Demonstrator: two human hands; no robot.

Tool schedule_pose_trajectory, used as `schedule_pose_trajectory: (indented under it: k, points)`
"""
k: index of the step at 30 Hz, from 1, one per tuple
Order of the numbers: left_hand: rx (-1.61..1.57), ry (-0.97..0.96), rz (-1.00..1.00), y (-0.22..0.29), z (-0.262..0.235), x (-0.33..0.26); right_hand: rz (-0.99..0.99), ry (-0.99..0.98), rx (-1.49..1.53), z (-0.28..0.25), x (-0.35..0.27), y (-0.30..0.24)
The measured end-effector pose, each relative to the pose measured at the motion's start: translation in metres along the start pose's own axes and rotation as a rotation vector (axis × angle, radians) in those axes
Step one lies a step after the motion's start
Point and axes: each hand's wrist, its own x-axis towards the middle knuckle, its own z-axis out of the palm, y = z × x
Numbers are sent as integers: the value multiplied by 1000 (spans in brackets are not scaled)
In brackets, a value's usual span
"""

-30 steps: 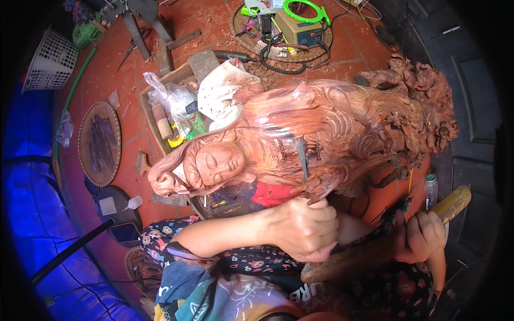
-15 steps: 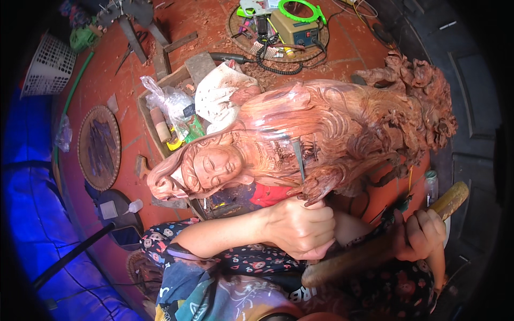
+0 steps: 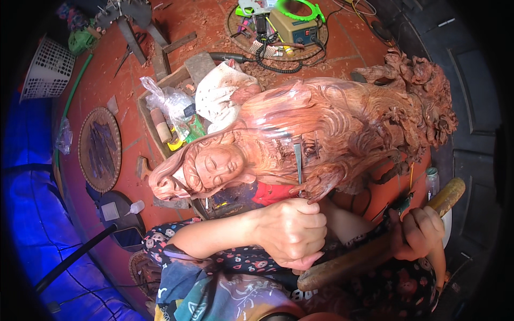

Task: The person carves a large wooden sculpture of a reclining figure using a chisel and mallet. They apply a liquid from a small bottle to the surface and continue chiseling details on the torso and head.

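A carved reddish-wood statue of a robed figure lies on its back across the view, its head at the left. My left hand is closed around a chisel, whose flat metal blade lies over the lettered, carved chest. Most of the chisel's handle is hidden in the fist. On the right, my right hand grips a long rounded wooden mallet. The mallet's thick end sits just below my left fist, close to the lower end of the chisel; I cannot tell whether they touch.
Behind the statue's head stands a wooden box with plastic bags and a white cloth. A power unit with a coiled cord is at the back. Round trays, a white basket and a jar surround the work.
My left hand has shifted slightly left, and the chisel blade sits a little lower on the chest. The mallet's thick end has dropped slightly while its other end has risen.
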Motion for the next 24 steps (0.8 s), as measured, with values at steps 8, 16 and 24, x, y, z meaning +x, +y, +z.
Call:
schedule_pose_trajectory:
  k: [8, 16, 24]
  points:
    - [-76, -17, 32, -1, -8, 2, 53, -63, -20, -5, 6, -8]
    - [-8, -4, 5, -3, -1, -3, -12, -43, -79, -2, 5, -10]
    - [33, 30, -50, -4, 2, 4, -239, 37, -140, 0, 2, 3]
